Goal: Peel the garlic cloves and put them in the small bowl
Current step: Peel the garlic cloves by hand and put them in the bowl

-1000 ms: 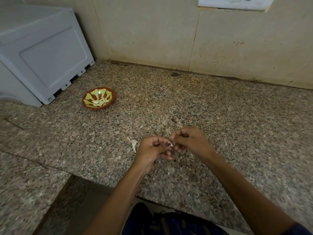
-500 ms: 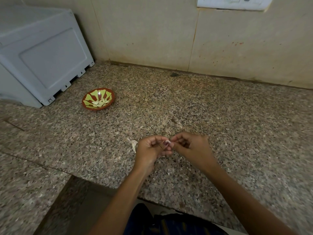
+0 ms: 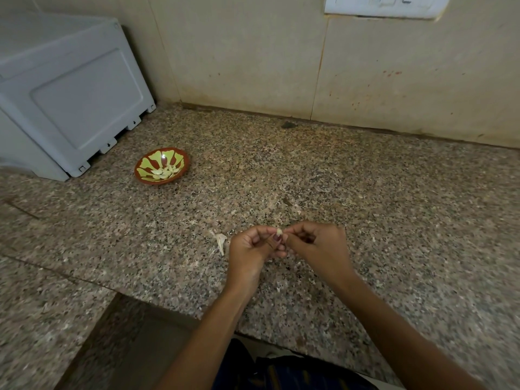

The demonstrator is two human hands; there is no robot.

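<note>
While both forearms reach in from the near edge, the left hand (image 3: 253,249) and the right hand (image 3: 318,246) meet just above the counter (image 3: 365,220), fingertips touching around a single garlic clove (image 3: 279,231) that shows only as a pale speck between them. The left hand's fingers curl round the clove to steady it, and the right hand pinches at its tip, probably to pull the skin away; how much skin is left is too small to tell. Working low over the granite likely lets loose skin fall straight down, and a papery scrap of peel (image 3: 221,241) lies just left of the left hand, with finer flecks scattered about. Farther off and to the left, well apart from the hands, the small bowl (image 3: 161,165) stands upright with several pale peeled cloves in its hollow, so it seems set aside out of the mess. Beyond it a grey appliance (image 3: 70,108) sits at the far left by the wall (image 3: 253,66).
</note>
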